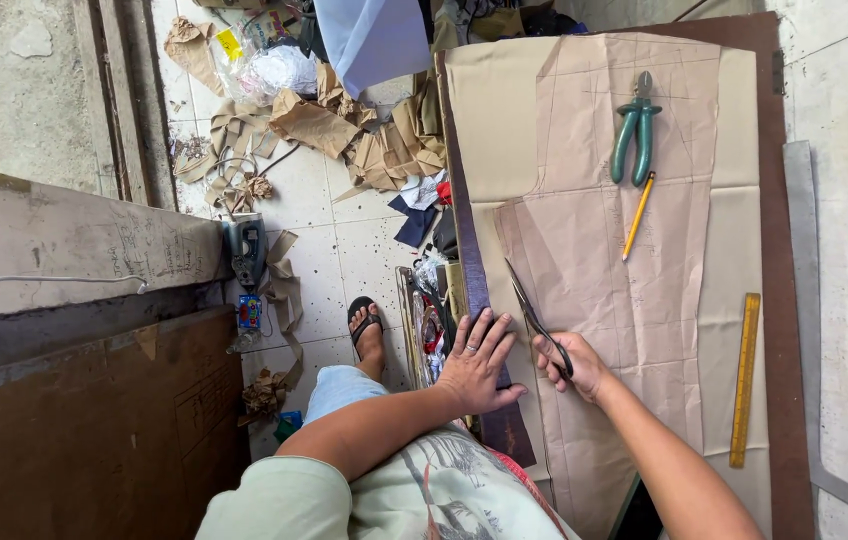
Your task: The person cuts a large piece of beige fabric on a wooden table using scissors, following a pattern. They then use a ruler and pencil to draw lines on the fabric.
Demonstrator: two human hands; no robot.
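My right hand [571,365] grips a pair of dark scissors [529,305] whose blades point away from me along the edge of a brown paper pattern [594,250]. The pattern lies on beige cloth [494,120] spread over a brown table [772,230]. My left hand [477,362] rests flat, fingers spread, on the cloth at the table's left edge, just left of the scissors. It wears a ring.
Green-handled shears [635,130] and a yellow pencil [638,215] lie on the pattern farther away. A yellow ruler [745,380] lies near the right side. Paper scraps [344,130], cloth and a small machine [246,250] litter the tiled floor at left. My sandalled foot [367,335] stands there.
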